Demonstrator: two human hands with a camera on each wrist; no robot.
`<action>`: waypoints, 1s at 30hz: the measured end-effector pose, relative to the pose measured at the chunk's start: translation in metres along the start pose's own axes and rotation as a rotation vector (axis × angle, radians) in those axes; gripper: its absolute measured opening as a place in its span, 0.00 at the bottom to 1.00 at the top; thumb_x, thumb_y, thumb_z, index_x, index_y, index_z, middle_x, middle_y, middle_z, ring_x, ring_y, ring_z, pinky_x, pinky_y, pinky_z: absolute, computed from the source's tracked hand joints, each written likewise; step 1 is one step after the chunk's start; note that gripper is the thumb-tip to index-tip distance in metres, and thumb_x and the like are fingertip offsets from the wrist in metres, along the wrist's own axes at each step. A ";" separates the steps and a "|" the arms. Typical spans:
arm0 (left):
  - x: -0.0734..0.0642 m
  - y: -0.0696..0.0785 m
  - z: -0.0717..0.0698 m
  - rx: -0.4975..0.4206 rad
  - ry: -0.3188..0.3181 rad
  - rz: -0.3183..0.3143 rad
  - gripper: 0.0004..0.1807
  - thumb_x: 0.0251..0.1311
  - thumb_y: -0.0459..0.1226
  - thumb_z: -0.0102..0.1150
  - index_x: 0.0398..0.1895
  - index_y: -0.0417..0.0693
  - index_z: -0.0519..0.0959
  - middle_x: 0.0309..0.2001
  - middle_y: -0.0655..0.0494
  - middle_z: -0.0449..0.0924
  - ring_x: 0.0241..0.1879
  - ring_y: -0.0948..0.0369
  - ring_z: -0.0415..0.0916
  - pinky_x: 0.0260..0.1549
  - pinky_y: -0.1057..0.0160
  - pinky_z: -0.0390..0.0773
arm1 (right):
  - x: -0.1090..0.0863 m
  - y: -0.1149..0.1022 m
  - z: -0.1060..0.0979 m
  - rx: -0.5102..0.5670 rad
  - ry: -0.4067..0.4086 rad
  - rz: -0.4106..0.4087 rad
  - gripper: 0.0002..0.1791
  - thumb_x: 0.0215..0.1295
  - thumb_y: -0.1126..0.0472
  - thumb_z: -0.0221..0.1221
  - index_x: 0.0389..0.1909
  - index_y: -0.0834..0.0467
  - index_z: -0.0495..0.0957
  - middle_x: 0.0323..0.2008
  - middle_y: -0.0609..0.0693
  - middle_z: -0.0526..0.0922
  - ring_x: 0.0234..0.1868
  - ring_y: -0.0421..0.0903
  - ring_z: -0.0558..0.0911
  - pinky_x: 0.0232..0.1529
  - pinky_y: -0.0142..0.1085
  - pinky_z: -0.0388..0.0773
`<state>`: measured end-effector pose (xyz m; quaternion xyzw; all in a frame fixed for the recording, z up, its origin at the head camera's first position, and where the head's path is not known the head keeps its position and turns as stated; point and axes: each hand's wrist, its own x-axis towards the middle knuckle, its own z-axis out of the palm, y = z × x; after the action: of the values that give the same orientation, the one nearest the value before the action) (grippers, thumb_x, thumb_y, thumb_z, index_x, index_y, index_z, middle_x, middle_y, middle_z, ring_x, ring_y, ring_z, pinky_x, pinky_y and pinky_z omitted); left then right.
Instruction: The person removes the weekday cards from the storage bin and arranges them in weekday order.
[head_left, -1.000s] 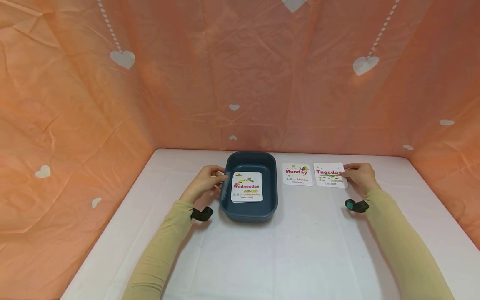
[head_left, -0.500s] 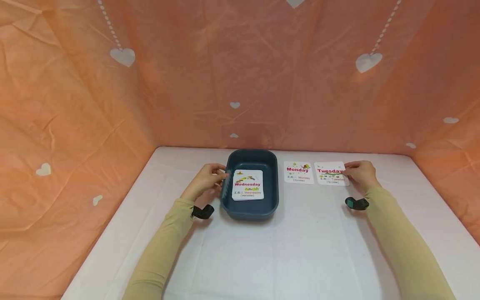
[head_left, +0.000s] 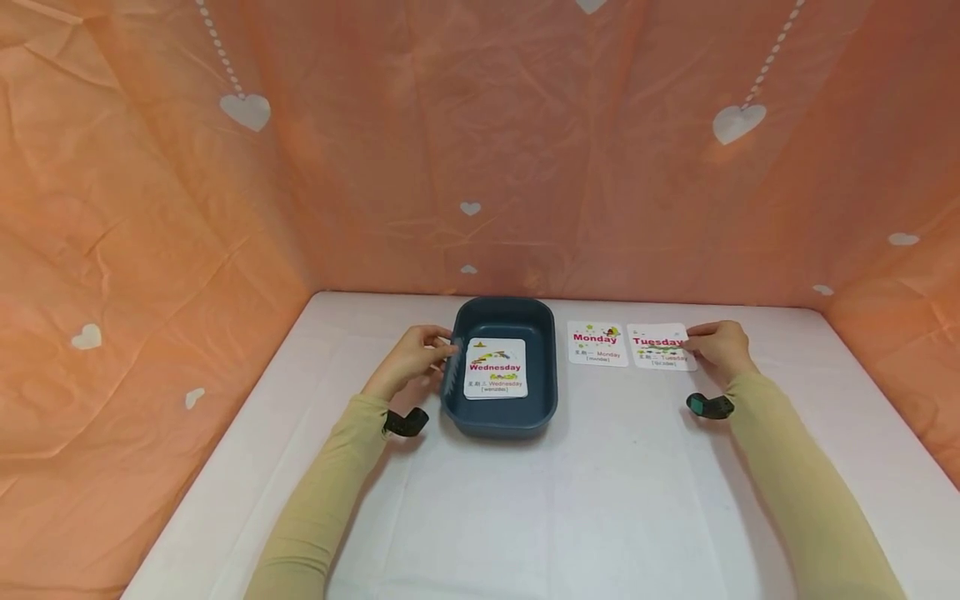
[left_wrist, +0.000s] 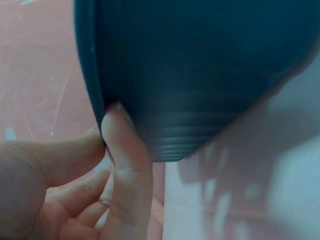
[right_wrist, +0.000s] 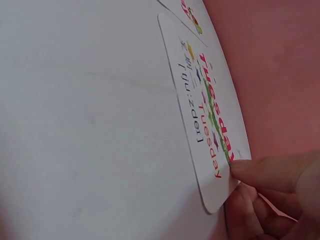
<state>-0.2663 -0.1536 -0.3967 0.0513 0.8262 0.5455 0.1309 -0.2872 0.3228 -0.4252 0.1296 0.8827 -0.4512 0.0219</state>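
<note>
A dark blue rectangular bin (head_left: 498,431) stands on the white-covered table in the head view. My left hand (head_left: 407,360) pinches its left rim between thumb and finger; the left wrist view shows this grip on the bin's wall (left_wrist: 190,60). Inside the bin lies a small stack of cards, a Wednesday card (head_left: 497,369) on top. To the right of the bin, a Monday card (head_left: 597,344) lies face up on the table. Beside it is a Tuesday card (head_left: 657,353), whose right edge my right hand (head_left: 722,348) pinches with thumb above and fingers at the edge.
The white tablecloth (head_left: 525,517) stretches in front of the bin and cards. An orange curtain (head_left: 375,167) with white hearts hangs behind the table and at both sides. A black wrist camera (head_left: 407,422) sits at the left cuff, another wrist camera (head_left: 710,406) at the right.
The right hand and the Tuesday card have shifted very slightly left, closer to the Monday card. The left hand keeps its hold on the bin. The head view has tilted a little.
</note>
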 end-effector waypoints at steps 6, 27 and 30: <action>-0.001 0.000 -0.001 0.004 0.002 -0.005 0.22 0.65 0.34 0.58 0.60 0.33 0.70 0.37 0.43 0.77 0.23 0.58 0.77 0.28 0.58 0.79 | 0.001 0.000 0.001 -0.001 0.005 0.007 0.24 0.58 0.66 0.61 0.54 0.74 0.73 0.51 0.67 0.74 0.36 0.42 0.73 0.29 0.25 0.72; -0.001 -0.001 0.000 -0.006 -0.002 -0.006 0.21 0.65 0.33 0.57 0.59 0.32 0.70 0.35 0.44 0.77 0.23 0.58 0.76 0.28 0.58 0.80 | -0.005 0.001 0.002 -0.009 0.013 -0.011 0.23 0.58 0.65 0.62 0.53 0.73 0.74 0.49 0.65 0.77 0.43 0.47 0.72 0.31 0.24 0.70; 0.000 -0.001 -0.001 -0.002 0.001 -0.010 0.21 0.65 0.33 0.57 0.59 0.33 0.71 0.36 0.44 0.77 0.24 0.58 0.76 0.29 0.57 0.80 | -0.005 0.000 0.002 0.004 0.019 -0.004 0.23 0.58 0.65 0.61 0.53 0.73 0.74 0.47 0.64 0.77 0.41 0.45 0.72 0.32 0.24 0.70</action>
<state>-0.2659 -0.1548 -0.3976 0.0470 0.8260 0.5456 0.1334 -0.2826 0.3201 -0.4259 0.1322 0.8821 -0.4519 0.0121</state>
